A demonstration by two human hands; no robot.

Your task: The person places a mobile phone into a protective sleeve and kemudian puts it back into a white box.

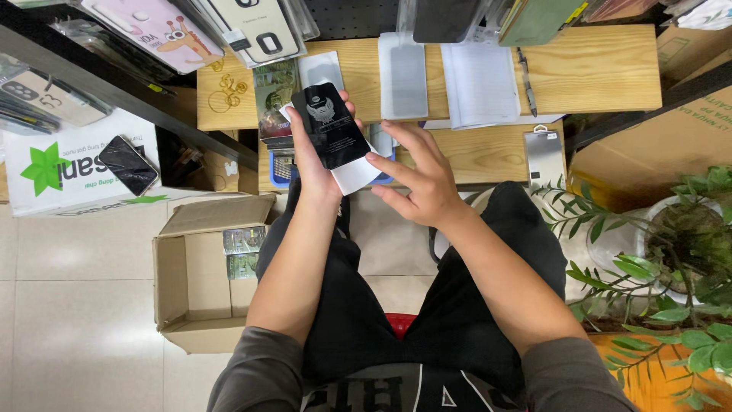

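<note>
My left hand (311,156) holds up a flat black packet (331,124) with a pale emblem on its face, and a white sheet (357,177) sticks out beneath it. Fingers spread, my right hand (415,177) touches the lower right corner of the packet and sheet with its fingertips. Both hands hover over the front edge of a low wooden table (595,76). I sit with my legs in black trousers under the hands.
On the table lie a frosted flat packet (402,75), an open white notebook (480,82) with a pen (525,80), and gold rings (227,93). An open cardboard box (200,275) stands on the floor at left. A potted plant (671,252) is at right.
</note>
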